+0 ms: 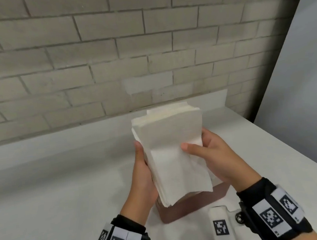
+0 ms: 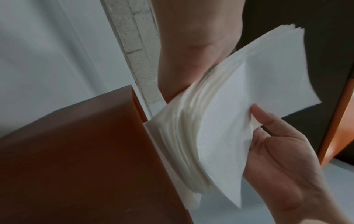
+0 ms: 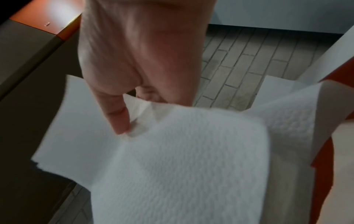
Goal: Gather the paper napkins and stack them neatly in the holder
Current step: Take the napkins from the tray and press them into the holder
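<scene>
A thick stack of white paper napkins (image 1: pixel 173 147) stands on end between both hands, over a brown holder (image 1: pixel 184 207) on the white table. My left hand (image 1: pixel 142 166) grips the stack's left edge, with its fingers hidden behind. My right hand (image 1: pixel 212 153) pinches the right side, thumb pressed on the front sheet. In the left wrist view the napkins (image 2: pixel 220 121) bend and fan against the holder's wall (image 2: pixel 86 159), the right hand's thumb (image 2: pixel 262 115) on them. In the right wrist view the thumb (image 3: pixel 118 118) dents the top napkin (image 3: pixel 182 151). The stack's lower end is hidden at the holder's opening.
The white table (image 1: pixel 63 188) runs to a grey brick wall (image 1: pixel 88 58) behind. Its right edge (image 1: pixel 293 148) slants toward me beside a pale wall. Black wrist bands with square markers sit at the bottom of the head view.
</scene>
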